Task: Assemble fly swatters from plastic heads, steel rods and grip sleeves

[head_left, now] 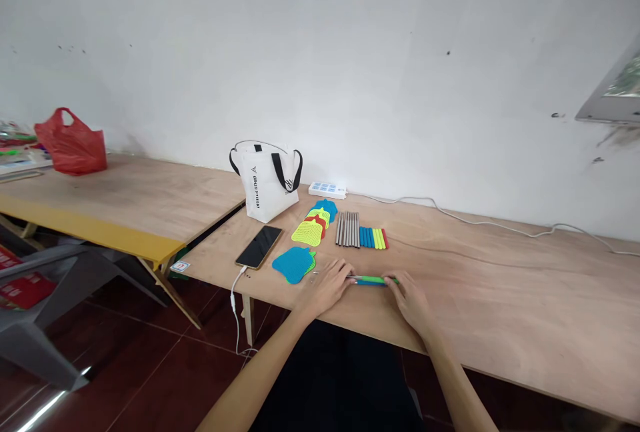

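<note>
Both my hands rest on the wooden table (500, 299) near its front edge. My left hand (331, 284) has its fingers curled round the left end of a green and blue stick (373, 280), where a thin metal rod seems to enter it. On the stick's right end lies my right hand (407, 299), fingers closed. Just left of my left hand lie a blue mesh swatter head (293, 263) on a green one. Farther back are more coloured swatter heads (314, 225), a row of metal rods (348, 229) and a row of coloured handles (373, 237).
A phone (259, 246) with a white cable lies at the table's left end. Behind it stand a white tote bag (265, 182) and a power strip (327, 189) with a cord along the wall. A second table at left carries a red plastic bag (71, 142). A grey chair (45, 299) stands below.
</note>
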Available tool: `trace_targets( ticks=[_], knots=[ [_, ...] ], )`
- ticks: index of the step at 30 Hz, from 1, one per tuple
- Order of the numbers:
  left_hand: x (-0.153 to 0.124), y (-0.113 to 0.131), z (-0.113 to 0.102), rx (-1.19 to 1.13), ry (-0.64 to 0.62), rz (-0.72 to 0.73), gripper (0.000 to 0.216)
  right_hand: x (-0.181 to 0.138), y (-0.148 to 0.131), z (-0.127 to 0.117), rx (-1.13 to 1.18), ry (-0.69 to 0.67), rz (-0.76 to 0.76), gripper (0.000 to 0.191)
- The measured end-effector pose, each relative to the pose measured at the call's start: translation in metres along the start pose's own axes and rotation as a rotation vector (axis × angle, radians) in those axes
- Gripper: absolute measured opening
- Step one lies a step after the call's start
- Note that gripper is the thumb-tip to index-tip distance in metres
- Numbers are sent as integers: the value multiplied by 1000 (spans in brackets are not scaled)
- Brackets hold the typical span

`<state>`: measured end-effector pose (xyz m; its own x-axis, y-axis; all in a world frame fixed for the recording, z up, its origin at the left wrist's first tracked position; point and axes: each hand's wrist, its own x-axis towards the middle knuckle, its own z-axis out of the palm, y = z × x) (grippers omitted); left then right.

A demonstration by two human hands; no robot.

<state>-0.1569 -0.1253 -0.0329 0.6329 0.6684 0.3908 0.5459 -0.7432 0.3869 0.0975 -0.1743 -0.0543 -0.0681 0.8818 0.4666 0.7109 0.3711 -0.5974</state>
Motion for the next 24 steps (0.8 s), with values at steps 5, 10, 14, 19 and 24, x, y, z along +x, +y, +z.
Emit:
trace_targets(
  ticks=[5,10,14,19,24],
  knots=[
    [0,2,-3,-56,-12,28,11,0,-5,0,0,-32,-89,31],
    [0,4,-2,-7,18,14,12,0,-1,2,-90,6,-95,27],
    [0,5,-2,58,8,-8,16,1,2,3,-131,-11,-67,27],
    [-2,8,-5,111,-10,-4,11,1,2,2,-175,-58,-65,33],
    [-1,7,-5,97,-47,-17,19,1,-2,1,-221,-86,-52,29]
  ],
)
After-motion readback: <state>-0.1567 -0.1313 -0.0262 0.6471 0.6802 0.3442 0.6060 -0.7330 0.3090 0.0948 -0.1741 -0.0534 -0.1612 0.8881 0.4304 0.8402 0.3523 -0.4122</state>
